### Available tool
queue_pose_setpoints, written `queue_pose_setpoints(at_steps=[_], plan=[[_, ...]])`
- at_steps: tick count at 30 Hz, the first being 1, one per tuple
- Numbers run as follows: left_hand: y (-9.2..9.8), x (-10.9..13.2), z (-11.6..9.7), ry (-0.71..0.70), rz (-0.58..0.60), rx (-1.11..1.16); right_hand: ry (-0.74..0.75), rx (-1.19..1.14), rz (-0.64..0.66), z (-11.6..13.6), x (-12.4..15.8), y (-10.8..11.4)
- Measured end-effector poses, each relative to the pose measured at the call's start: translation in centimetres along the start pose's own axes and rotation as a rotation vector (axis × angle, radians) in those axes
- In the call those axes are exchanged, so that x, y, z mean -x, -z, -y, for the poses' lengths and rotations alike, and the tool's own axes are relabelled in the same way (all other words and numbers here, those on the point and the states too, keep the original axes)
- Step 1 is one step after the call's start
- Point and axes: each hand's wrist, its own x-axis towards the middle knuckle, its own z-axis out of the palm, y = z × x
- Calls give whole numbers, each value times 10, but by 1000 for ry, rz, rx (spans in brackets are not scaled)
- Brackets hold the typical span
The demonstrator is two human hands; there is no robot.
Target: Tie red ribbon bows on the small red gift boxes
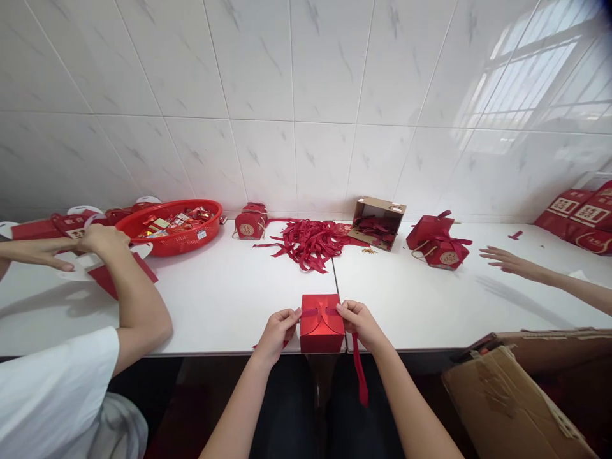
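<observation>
A small red gift box (321,325) stands at the near edge of the white table (229,299), right in front of me. A dark red ribbon (359,373) runs across its top and hangs down over the table edge on the right. My left hand (278,329) pinches the ribbon at the box's left top corner. My right hand (359,320) pinches it at the right top corner. Both hands are closed on the ribbon and touch the box.
A pile of red ribbons (308,242) lies mid-table, beside an open brown carton (380,220), finished red boxes (437,245) and another (251,221). A red basket (174,224) sits left. One person's hands (95,242) work at the left; another's hand (509,261) reaches from the right. A cardboard box (521,395) stands near right.
</observation>
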Motion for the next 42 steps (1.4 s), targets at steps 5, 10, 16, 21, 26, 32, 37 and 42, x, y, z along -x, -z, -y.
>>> queue_pose_setpoints(at_steps=[5, 10, 16, 21, 26, 32, 37, 42], plan=[[5, -2, 4, -13, 13, -24, 0, 62, -6, -5, 3, 11], [10, 0, -3, -25, -6, -192, 18, 181, -13, -3, 11, 23], [25, 9, -19, -146, -109, -579, 46, 332, -53, 5, 19, 34], [44, 9, -21, -167, -204, -744, 50, 508, -90, 3, 28, 53], [62, 10, -19, -130, -257, -842, 46, 588, -132, 2, 35, 74], [82, 18, -13, -174, -358, -1027, 28, 646, -182, -1, 43, 94], [87, 21, -12, -157, -421, -1111, 24, 672, -228, -2, 51, 112], [87, 21, -17, -79, -473, -1182, 32, 688, -259, -1, 58, 130]])
